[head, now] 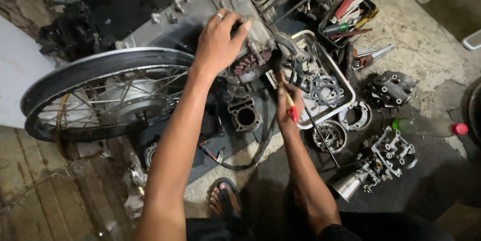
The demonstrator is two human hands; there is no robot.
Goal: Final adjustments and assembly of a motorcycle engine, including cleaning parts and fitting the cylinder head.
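Observation:
My left hand (219, 40), a ring on one finger, rests fingers-down on top of a grey motorcycle engine case (200, 8) above its finned part (248, 63). My right hand (288, 100) grips a screwdriver with a red and yellow handle (290, 108), its shaft pointing up toward the engine's finned part. A loose engine cylinder (244, 114) lies on the floor between my two forearms. A black hose (265, 140) loops under my right wrist.
A spoked wheel (100, 95) lies at the left. A white tray (345, 98) holds gaskets and parts. A black tool box (348, 18), a cylinder head (391, 88), a carburettor assembly (386, 158), a red-capped bottle (433, 127) and my sandalled foot (224, 198) surround it.

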